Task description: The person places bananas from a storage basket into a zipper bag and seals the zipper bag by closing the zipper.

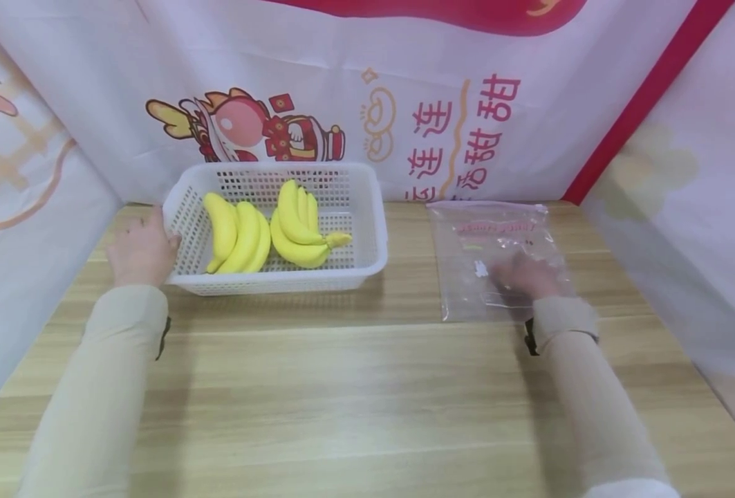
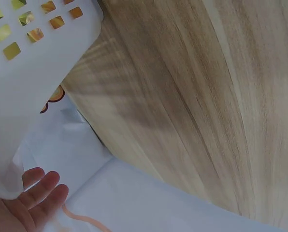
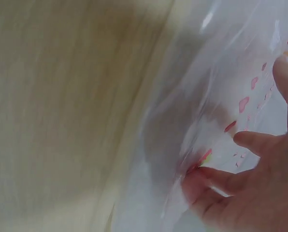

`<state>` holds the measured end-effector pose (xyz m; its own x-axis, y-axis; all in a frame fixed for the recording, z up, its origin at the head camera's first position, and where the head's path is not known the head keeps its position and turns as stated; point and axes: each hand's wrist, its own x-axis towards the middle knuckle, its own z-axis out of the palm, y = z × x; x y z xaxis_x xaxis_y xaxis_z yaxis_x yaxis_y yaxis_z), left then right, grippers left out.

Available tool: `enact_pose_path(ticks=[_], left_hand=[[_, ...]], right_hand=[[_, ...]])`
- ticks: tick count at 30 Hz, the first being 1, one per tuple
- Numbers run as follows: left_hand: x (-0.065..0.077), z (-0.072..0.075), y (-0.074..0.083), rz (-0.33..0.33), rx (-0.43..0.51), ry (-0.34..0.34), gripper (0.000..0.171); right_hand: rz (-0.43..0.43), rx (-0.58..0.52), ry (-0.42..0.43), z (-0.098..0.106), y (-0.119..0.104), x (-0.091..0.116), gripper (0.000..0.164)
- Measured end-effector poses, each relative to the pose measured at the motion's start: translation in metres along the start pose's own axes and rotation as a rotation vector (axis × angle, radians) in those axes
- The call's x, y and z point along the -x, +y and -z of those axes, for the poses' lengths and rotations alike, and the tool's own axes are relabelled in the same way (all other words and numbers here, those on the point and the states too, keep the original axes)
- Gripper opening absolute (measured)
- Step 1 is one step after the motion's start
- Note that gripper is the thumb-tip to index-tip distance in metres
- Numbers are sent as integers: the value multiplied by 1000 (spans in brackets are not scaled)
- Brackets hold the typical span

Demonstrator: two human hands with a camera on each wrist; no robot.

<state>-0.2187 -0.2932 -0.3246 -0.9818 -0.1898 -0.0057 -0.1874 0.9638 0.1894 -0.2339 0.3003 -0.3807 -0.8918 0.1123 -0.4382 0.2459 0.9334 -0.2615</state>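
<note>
A white plastic basket (image 1: 280, 279) with square holes stands at the back left of the wooden table. Two bunches of yellow bananas lie in it, one bunch (image 1: 243, 238) on the left and another (image 1: 299, 232) in the middle. At the basket's left end, my left hand (image 1: 143, 249) holds the rim; several fingers (image 2: 45, 188) show beside its underside in the left wrist view. My right hand (image 1: 529, 275), blurred, is over a clear zip bag (image 1: 457, 283) lying flat to the right. In the right wrist view its fingers (image 3: 255, 142) are spread against the printed film.
A white cloth (image 1: 317, 62) with red lettering and cartoon prints hangs behind the table. More printed cloth walls close in the left (image 1: 25, 207) and right (image 1: 684, 228) sides. The wooden tabletop (image 1: 342, 394) stretches toward me between my forearms.
</note>
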Motion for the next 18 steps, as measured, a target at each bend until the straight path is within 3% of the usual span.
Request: enact_pose_path(ticks=[3, 6, 10, 18], left_hand=[[-2, -1, 0, -4, 10, -6, 81], [-4, -2, -1, -17, 10, -9, 86], [-3, -5, -4, -31, 1, -23, 78], [-1, -6, 2, -16, 89, -5, 71]], right_hand=[[-32, -46, -57, -2, -4, 3, 108], [-37, -91, -79, -5, -8, 4, 109], [-17, -91, -81, -9, -11, 4, 106], [-5, -13, -73, -7, -9, 3, 101]])
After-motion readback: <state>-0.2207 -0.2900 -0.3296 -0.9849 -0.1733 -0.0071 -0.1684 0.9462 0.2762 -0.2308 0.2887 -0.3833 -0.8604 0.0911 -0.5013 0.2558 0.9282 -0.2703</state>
